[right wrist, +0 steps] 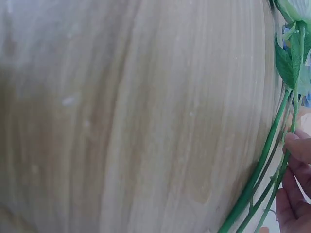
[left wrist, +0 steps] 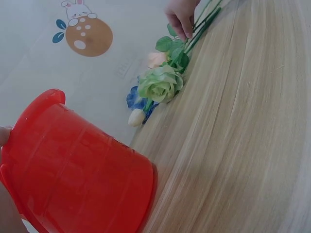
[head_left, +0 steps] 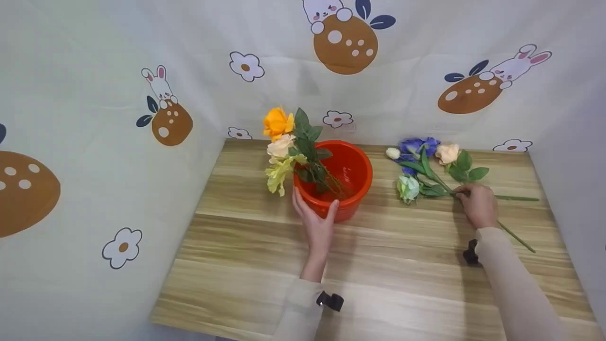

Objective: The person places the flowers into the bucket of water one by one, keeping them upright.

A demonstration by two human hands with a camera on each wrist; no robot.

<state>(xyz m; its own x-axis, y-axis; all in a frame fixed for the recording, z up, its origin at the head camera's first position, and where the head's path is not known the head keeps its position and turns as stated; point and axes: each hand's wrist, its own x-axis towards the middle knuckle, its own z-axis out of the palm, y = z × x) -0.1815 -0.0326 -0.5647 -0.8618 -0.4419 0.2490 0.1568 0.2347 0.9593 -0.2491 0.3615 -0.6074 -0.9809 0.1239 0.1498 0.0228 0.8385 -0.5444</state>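
Note:
A red bucket stands on the table, with an orange flower, a peach flower and a yellow-green flower leaning over its left rim. Against the bucket's near outer wall rests my left hand, thumb and fingers spread and fairly straight. To the right, my right hand pinches the stem of a light green rose between thumb and fingertips, seen close in the right wrist view. Beside it lie a white tulip, a blue-purple flower and a peach rose, their stems crossing under the hand.
The wood-grain table reaches back to a pale curtain printed with rabbits and flowers. More pale fabric borders the table's left and right sides. A black strap mount sits on each sleeve.

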